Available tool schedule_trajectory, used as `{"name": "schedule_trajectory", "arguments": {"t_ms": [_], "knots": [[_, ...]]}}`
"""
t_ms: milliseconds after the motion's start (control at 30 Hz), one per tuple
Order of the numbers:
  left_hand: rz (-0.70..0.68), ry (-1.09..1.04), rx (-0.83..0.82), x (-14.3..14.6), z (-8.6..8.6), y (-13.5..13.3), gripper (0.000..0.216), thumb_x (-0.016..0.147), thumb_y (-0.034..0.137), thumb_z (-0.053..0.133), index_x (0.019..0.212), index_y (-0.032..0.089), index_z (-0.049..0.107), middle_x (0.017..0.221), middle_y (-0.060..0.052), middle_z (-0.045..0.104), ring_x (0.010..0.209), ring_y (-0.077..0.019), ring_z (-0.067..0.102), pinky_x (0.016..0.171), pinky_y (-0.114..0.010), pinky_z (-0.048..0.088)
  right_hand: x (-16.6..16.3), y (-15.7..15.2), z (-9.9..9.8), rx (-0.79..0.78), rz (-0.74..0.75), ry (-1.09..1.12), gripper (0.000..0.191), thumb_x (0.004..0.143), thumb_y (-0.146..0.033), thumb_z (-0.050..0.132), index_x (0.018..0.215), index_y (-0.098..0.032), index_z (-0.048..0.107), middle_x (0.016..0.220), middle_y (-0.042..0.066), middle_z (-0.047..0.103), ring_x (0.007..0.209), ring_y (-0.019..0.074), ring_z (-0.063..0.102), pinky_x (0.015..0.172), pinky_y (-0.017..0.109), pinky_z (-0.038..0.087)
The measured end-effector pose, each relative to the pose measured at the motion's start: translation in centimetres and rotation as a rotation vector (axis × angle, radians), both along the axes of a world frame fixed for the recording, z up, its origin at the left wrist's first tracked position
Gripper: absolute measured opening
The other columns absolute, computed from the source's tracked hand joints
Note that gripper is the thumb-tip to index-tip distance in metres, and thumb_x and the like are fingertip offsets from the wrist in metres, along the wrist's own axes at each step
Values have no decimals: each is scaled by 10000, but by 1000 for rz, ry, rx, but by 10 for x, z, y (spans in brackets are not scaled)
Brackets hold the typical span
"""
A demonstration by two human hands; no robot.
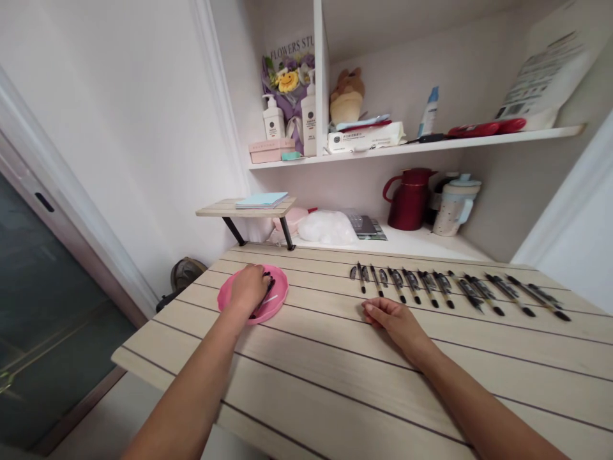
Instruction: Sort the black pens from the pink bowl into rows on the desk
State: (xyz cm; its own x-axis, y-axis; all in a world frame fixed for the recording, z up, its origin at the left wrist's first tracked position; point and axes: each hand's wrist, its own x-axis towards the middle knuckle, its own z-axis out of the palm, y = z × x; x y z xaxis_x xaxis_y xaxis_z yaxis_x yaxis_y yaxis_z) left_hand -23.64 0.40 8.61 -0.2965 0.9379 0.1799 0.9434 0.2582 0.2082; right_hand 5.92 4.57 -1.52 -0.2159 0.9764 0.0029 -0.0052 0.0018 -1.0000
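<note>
Over the pink scalloped plate (282,305) at the left is my left hand (249,286), its fingers bent down to the dark pen parts (261,306) lying there. A thin white stick (271,299) lies beside them. The fingertips are mostly hidden, so what they grip cannot be made out. My right hand (389,317) rests on the tabletop with fingers curled together and the thumb against them; nothing shows in it. Just beyond it, a row of black pens with clear barrels and separate dark pieces (410,284) stretches to the right.
The slatted wooden table (316,370) carries a small raised shelf (225,207) with blue paper (262,199) at the back left. Behind stand a red jug (409,201), a pale lidded pitcher (456,206) and a white plastic bag (328,228). A cabinet shelf (412,148) hangs above.
</note>
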Motion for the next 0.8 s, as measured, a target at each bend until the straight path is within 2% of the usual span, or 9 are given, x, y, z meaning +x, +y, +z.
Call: {"name": "schedule_trajectory", "arguments": {"t_ms": [100, 200, 267, 367, 467, 567, 700, 800], "knots": [[-203, -62, -4, 43, -2, 16, 258, 791, 292, 426, 894, 187, 638, 961, -65, 640, 899, -183, 550, 737, -247, 371, 0, 2, -2, 24, 16, -10, 293, 629, -426, 643, 746, -157, 636, 558, -12, 576, 514, 101, 458, 539, 242, 355], [-361, -124, -28, 92, -15, 42, 251, 785, 326, 460, 932, 231, 640, 957, -18, 652, 895, -151, 558, 748, -216, 382, 0, 5, -7, 48, 46, -9, 286, 639, -419, 628, 752, -156, 630, 556, -20, 562, 522, 101, 448, 551, 244, 349], [-394, -150, -41, 121, -27, 64, 248, 779, 319, 474, 931, 218, 642, 949, -36, 657, 891, -158, 567, 750, -219, 390, 0, 7, -10, 83, 59, -14, 277, 647, -413, 619, 754, -157, 629, 557, -23, 553, 530, 103, 445, 560, 247, 347], [-364, -174, -53, 149, -41, 96, 253, 784, 267, 456, 908, 149, 642, 947, -117, 650, 897, -204, 576, 748, -262, 404, 0, 9, -13, 107, 65, -19, 268, 665, -407, 600, 759, -157, 629, 559, -22, 549, 529, 103, 437, 546, 243, 335], [-319, -194, -46, 162, -48, 120, 270, 795, 231, 424, 923, 108, 627, 973, -175, 627, 916, -243, 575, 746, -305, 413, 0, 10, -13, 101, 70, -8, 257, 666, -406, 601, 731, -158, 627, 556, -19, 552, 521, 104, 436, 528, 238, 326], [-303, -213, -32, 168, -53, 132, 273, 799, 221, 416, 954, 106, 609, 1006, -186, 612, 937, -259, 567, 749, -329, 418, -1, 10, -13, 105, 67, -5, 234, 662, -395, 604, 709, -166, 624, 550, -19, 550, 517, 108, 440, 523, 238, 331], [-283, -227, -34, 171, -57, 128, 255, 802, 226, 439, 954, 107, 607, 1016, -186, 605, 927, -254, 567, 745, -330, 425, -2, 10, -15, 132, 69, -55, 202, 686, -372, 569, 711, -176, 614, 557, -21, 547, 523, 113, 445, 533, 238, 339], [-268, -218, -50, 166, -53, 117, 242, 814, 239, 457, 953, 110, 608, 995, -165, 607, 917, -239, 567, 751, -321, 431, 0, 17, -11, 151, 27, -214, 235, 714, -395, 512, 702, -182, 611, 522, -16, 543, 480, 122, 446, 502, 245, 332]]}}
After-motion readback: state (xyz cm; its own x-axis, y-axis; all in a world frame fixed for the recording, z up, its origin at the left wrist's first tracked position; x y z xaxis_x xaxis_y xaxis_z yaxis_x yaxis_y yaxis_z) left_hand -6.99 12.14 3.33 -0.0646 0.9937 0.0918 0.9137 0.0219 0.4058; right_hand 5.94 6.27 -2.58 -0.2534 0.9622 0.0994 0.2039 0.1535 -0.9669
